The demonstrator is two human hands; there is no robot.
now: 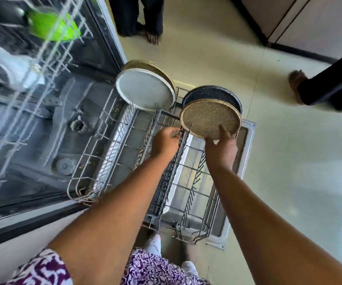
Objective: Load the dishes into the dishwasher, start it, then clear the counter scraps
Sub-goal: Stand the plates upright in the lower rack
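Head view, left to right: the upper rack (32, 64) at upper left carries a green bowl (53, 25). At centre, a white plate (145, 91) stands on edge in the lower rack (108, 153), likely so water reaches both faces. The left hand (165, 141) curls its fingers round a rack wire, probably steadying it. Right of centre, the right hand (220, 147) pinches the speckled tan plate (210, 118) by its lower rim, thumb on the face, easing it upright before a dark pan (211, 93).

Both arms reach down and forward, left grip (166, 140) with curled fingers, right grip (221, 145) with thumb raised.
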